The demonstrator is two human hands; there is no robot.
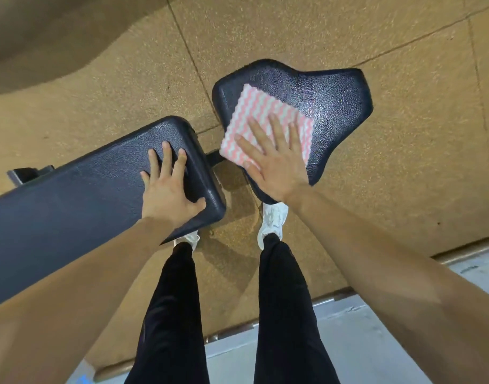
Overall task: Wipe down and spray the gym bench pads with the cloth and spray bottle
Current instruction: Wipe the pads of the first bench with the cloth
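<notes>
On the seat pad [334, 92], right hand [276, 164] presses cloth [260, 112]; left hand [168, 187] flat; grips apart.

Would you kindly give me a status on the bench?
Right hand flat on cloth, on seat pad. Left hand resting on long pad. No spray bottle in view.

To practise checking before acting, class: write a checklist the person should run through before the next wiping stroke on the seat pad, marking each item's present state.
1. Cloth lies flat on the seat pad: ok.
2. Right hand presses flat on the cloth: ok.
3. Left hand rests on the long pad, steadying: ok.
4. Spray bottle within reach: cannot tell, not in view.
5. Seat pad already sprayed: cannot tell.
</notes>
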